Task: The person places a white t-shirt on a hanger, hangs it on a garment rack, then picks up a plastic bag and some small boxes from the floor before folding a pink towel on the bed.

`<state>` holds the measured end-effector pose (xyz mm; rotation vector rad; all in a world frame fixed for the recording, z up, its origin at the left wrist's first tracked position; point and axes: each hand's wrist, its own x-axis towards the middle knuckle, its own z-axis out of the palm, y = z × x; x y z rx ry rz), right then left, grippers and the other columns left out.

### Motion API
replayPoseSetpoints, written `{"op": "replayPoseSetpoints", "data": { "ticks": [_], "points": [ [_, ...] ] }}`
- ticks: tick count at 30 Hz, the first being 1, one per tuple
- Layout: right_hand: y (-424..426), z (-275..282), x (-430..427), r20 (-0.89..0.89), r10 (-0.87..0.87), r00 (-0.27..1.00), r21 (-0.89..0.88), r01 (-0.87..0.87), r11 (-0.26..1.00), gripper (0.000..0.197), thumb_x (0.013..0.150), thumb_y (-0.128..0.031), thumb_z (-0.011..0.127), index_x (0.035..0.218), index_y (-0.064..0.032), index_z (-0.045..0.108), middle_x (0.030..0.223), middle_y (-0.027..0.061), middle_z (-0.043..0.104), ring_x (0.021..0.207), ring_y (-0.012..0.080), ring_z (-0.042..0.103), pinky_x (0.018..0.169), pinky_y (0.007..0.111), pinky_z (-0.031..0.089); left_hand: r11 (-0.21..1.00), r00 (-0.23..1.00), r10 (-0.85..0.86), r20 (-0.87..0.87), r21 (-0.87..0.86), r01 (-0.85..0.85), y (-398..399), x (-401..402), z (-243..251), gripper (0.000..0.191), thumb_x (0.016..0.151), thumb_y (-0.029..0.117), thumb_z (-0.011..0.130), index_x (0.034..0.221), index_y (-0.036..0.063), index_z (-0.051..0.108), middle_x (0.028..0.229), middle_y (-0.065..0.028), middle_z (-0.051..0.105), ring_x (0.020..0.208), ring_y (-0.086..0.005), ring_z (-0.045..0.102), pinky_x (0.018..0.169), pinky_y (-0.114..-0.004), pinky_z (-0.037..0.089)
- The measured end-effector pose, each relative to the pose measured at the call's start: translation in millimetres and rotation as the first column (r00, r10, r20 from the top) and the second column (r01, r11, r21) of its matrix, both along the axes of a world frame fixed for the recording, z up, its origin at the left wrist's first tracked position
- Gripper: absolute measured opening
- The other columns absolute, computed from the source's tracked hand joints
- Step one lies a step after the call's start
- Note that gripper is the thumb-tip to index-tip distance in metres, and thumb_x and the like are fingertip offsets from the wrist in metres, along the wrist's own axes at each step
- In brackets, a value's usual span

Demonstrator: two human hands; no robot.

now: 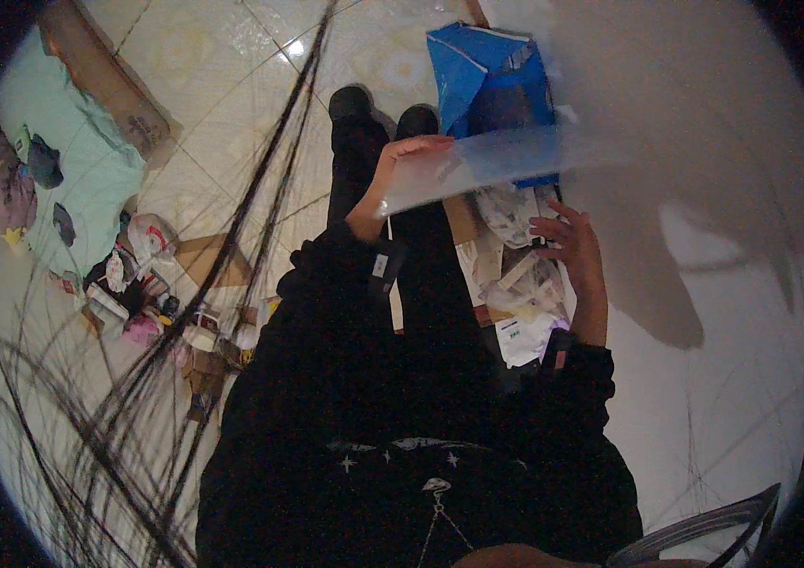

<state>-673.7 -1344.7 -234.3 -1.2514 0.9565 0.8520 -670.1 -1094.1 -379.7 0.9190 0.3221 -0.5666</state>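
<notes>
My left hand [420,148] is closed on a translucent plastic sheet [494,160], its fingers along the upper edge and the palm partly seen through it. The sheet spans from my left wrist to the right, across the front of an open blue bag or carton [455,92]. My right hand [572,238] is raised with fingers spread and holds nothing visible. Beside and below its fingers, crumpled clear plastic packaging [505,213] and a pile of small packets [526,280] lie next to my leg. A white packet with printing [521,342] sits near my right wrist.
My legs in black trousers [359,170] stretch over the tiled floor [231,121]. To the left lie a pale green cloth [89,163], a cardboard box [139,121] and mixed small items [153,291]. A white wall [658,106] rises at right. Dark hair strands [281,142] cross the view.
</notes>
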Motion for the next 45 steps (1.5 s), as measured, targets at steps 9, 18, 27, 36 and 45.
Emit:
{"op": "replayPoseSetpoints", "data": {
  "ticks": [9, 18, 27, 36, 45],
  "points": [
    [-19.5, 10.6, -3.9, 0.088, -0.169, 0.982, 0.036, 0.166, 0.985, 0.044, 0.080, -0.034, 0.043, 0.111, -0.0041, 0.034, 0.101, 0.0191, 0.050, 0.087, 0.0313, 0.052, 0.061, 0.041, 0.048, 0.801, 0.710, -0.358, 0.606, 0.591, -0.100, -26.0, 1.5, 22.9, 0.029, 0.057, -0.004, 0.054, 0.080, 0.0111, 0.062, 0.092, -0.0074, 0.056, 0.093, -0.0233, 0.048, 0.081, -0.032, 0.037],
    [-2.1, 48.0, 35.7, 0.151, 0.344, 0.927, -0.303, -0.288, 0.908, 0.045, 0.076, -0.020, 0.046, 0.117, -0.0064, 0.035, 0.083, 0.0095, 0.058, 0.071, 0.0184, 0.058, 0.055, 0.026, 0.045, 0.595, 0.581, -0.613, 0.536, 0.797, -0.108, -56.4, -39.3, 33.8, 0.027, 0.072, 0.008, 0.047, 0.097, 0.0154, 0.055, 0.097, -0.0122, 0.053, 0.091, -0.0279, 0.050, 0.076, -0.036, 0.041],
    [-26.5, 65.1, 22.1, 0.016, 0.619, 0.785, -0.779, -0.378, 0.500, 0.026, 0.082, -0.015, 0.041, 0.106, -0.0105, 0.051, 0.063, 0.0064, 0.056, 0.054, 0.0138, 0.054, 0.050, 0.026, 0.044, 0.431, 0.724, -0.687, 0.063, 0.838, 0.336, -54.1, -65.4, -3.9, 0.033, 0.070, 0.007, 0.045, 0.103, 0.0016, 0.044, 0.094, -0.0161, 0.052, 0.081, -0.0297, 0.053, 0.067, -0.038, 0.045],
    [-23.5, 36.9, 11.9, 0.277, 0.492, 0.825, -0.732, -0.150, 0.664, 0.026, 0.081, -0.011, 0.045, 0.101, 0.0058, 0.047, 0.057, 0.0057, 0.052, 0.046, 0.0097, 0.047, 0.043, 0.022, 0.039, 0.512, 0.949, -0.293, -0.117, 0.819, 0.259, -58.9, -62.2, -61.2, 0.051, 0.067, 0.020, 0.056, 0.111, 0.0033, 0.037, 0.104, -0.0230, 0.043, 0.090, -0.0365, 0.046, 0.074, -0.038, 0.041],
    [-40.4, -1.0, -18.1, 0.450, 0.416, 0.790, -0.692, 0.014, 0.722, 0.028, 0.082, -0.011, 0.043, 0.102, 0.0078, 0.045, 0.053, 0.0043, 0.048, 0.043, 0.0082, 0.042, 0.041, 0.021, 0.037, 0.445, 0.853, -0.482, -0.198, 0.784, 0.433, -74.1, -57.2, -75.7, 0.044, 0.064, 0.033, 0.058, 0.104, 0.0156, 0.050, 0.110, -0.0176, 0.042, 0.104, -0.0314, 0.037, 0.083, -0.046, 0.031]
  ]
}}
